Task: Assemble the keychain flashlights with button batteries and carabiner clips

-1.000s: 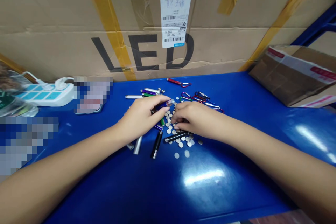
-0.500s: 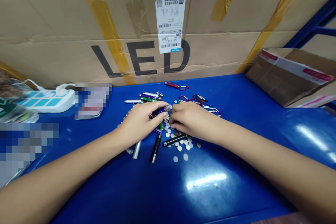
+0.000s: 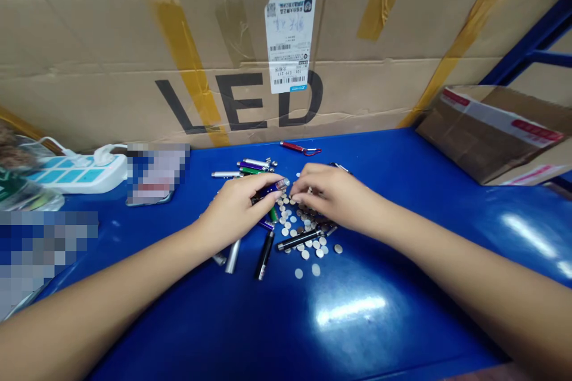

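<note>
My left hand (image 3: 236, 205) is closed around a slim blue mini flashlight (image 3: 276, 186), its silver end pointing right between thumb and fingers. Just to the right is my right hand (image 3: 328, 193), thumb and index finger drawn together near that end. Anything in this pinch is too small or hidden to make out. Under and in front of it lie many round silver button cells (image 3: 305, 254). A black mini flashlight (image 3: 299, 240) rests across them, and another black one (image 3: 265, 256) lies nearer me. A silver tube (image 3: 233, 256) and a green one (image 3: 273, 214) are partly covered by my left hand.
Behind my left hand are more mini flashlights (image 3: 255, 164). A red one with a carabiner (image 3: 295, 147) lies farther back. A power strip (image 3: 84, 172) stands left, an open cardboard box (image 3: 487, 137) right. A large carton (image 3: 250, 24) walls off the blue table's (image 3: 402, 321) back.
My right hand has lifted slightly and its fingers have shifted, uncovering more button cells. The left hand keeps hold of the blue mini flashlight, moved slightly left.
</note>
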`<state>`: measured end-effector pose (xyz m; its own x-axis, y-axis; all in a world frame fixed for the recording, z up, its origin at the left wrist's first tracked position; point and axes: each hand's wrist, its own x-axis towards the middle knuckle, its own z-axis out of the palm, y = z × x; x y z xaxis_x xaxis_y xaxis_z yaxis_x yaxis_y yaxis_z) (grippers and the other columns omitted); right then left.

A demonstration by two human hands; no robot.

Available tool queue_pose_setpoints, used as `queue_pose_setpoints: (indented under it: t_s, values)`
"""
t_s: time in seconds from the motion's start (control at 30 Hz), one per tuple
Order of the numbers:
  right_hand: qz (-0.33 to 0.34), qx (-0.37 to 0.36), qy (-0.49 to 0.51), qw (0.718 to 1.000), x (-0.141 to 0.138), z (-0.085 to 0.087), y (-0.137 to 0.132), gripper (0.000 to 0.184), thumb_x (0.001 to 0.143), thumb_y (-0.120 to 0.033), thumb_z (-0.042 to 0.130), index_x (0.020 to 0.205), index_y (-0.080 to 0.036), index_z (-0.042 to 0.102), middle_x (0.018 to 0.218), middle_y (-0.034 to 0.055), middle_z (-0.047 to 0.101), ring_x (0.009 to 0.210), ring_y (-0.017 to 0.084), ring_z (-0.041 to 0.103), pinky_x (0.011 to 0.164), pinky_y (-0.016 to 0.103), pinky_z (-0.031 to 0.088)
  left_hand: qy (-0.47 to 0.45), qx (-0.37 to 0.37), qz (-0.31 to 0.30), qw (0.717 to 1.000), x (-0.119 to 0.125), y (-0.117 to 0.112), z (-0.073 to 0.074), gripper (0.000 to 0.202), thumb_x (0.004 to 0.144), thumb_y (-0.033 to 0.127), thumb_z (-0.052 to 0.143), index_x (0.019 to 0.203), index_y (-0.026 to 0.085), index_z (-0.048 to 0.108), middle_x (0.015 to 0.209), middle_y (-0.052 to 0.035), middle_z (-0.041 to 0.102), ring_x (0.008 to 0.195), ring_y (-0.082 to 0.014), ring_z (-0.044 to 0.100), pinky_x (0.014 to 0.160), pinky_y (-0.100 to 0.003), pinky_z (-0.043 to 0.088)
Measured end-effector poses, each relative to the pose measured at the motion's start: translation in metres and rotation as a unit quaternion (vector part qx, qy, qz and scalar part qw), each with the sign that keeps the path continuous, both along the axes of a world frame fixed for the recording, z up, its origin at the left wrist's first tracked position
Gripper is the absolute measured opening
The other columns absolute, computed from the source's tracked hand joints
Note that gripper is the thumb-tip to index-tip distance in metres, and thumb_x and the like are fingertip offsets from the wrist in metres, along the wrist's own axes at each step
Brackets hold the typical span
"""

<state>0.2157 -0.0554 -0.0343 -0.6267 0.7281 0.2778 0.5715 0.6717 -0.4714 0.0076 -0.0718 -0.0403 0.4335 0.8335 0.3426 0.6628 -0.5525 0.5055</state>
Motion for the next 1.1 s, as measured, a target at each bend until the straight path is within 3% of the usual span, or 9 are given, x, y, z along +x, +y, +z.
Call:
queue_pose_setpoints:
  t_s: [0.1,0.2,0.43,0.6,0.7,0.8,0.93,1.1]
  values:
    - [-0.048,-0.128,0.194,0.971,0.009,0.003,0.000,0.015,0.082,-0.033,0.064,0.086,-0.020,0.071,0.086,0.0030,0.069,0.081,0.015,0.063,0.075,0.029,0.047,-0.011,0.023,-0.023,0.999,0.001,-0.001,-0.001,0.024,0.089,0.026,0.057,0.109,0.019,0.067,0.107,-0.0036,0.070,0.099,-0.0168,0.065,0.091,-0.028,0.049]
    - [-0.052,-0.204,0.261,0.942,0.011,0.002,-0.002,0.020,0.077,-0.039,0.069,0.082,-0.020,0.072,0.083,0.0016,0.070,0.079,0.015,0.064,0.074,0.030,0.048,-0.027,0.024,-0.038,0.999,0.003,-0.003,-0.002,0.025,0.089,0.025,0.057,0.110,0.020,0.068,0.108,-0.0036,0.069,0.101,-0.0165,0.063,0.093,-0.029,0.048]
    - [-0.056,-0.158,0.245,0.955,0.003,0.000,-0.005,0.012,0.077,-0.033,0.069,0.077,-0.022,0.074,0.081,0.0011,0.069,0.075,0.014,0.062,0.072,0.029,0.047,-0.144,-0.098,-0.001,0.985,0.009,-0.007,-0.006,0.028,0.083,0.026,0.066,0.110,0.021,0.063,0.105,-0.0011,0.071,0.096,-0.0158,0.068,0.085,-0.026,0.055]
    - [-0.083,-0.190,0.265,0.942,0.006,-0.003,-0.003,0.022,0.077,-0.037,0.068,0.090,-0.019,0.071,0.077,0.0015,0.068,0.069,0.014,0.061,0.063,0.028,0.047,-0.140,-0.092,0.021,0.986,0.007,-0.007,-0.007,0.026,0.082,0.025,0.067,0.107,0.022,0.064,0.105,-0.0003,0.071,0.098,-0.0158,0.068,0.085,-0.026,0.055]
    - [-0.078,-0.121,0.187,0.972,0.014,-0.001,-0.003,0.017,0.080,-0.031,0.066,0.088,-0.018,0.069,0.075,0.0016,0.066,0.066,0.013,0.058,0.061,0.027,0.045,-0.097,-0.066,0.044,0.992,0.005,-0.004,-0.004,0.020,0.083,0.028,0.066,0.102,0.023,0.067,0.099,0.0012,0.073,0.091,-0.0143,0.068,0.082,-0.025,0.054]
    - [-0.017,-0.026,0.023,0.999,0.020,0.002,-0.003,0.007,0.080,-0.020,0.065,0.079,-0.019,0.072,0.082,0.0034,0.067,0.079,0.015,0.059,0.074,0.030,0.044,-0.072,-0.046,0.053,0.995,0.002,-0.003,-0.002,0.018,0.084,0.028,0.065,0.101,0.023,0.068,0.097,0.0021,0.073,0.087,-0.0131,0.068,0.082,-0.023,0.054]
    - [0.035,-0.012,-0.090,0.995,0.016,0.001,-0.002,0.011,0.082,-0.018,0.063,0.084,-0.020,0.074,0.085,0.0046,0.067,0.082,0.016,0.059,0.078,0.031,0.043,-0.053,-0.027,0.047,0.997,0.002,-0.003,-0.002,0.018,0.084,0.027,0.065,0.101,0.023,0.068,0.097,0.0021,0.073,0.085,-0.0128,0.067,0.079,-0.022,0.053]
    - [0.007,-0.016,-0.133,0.991,0.003,-0.002,-0.004,0.010,0.080,-0.021,0.064,0.083,-0.018,0.073,0.085,0.0054,0.066,0.080,0.017,0.059,0.073,0.029,0.043,-0.037,-0.019,0.030,0.999,0.003,-0.002,-0.004,0.017,0.085,0.027,0.063,0.101,0.024,0.069,0.099,0.0020,0.072,0.086,-0.0132,0.067,0.079,-0.022,0.052]
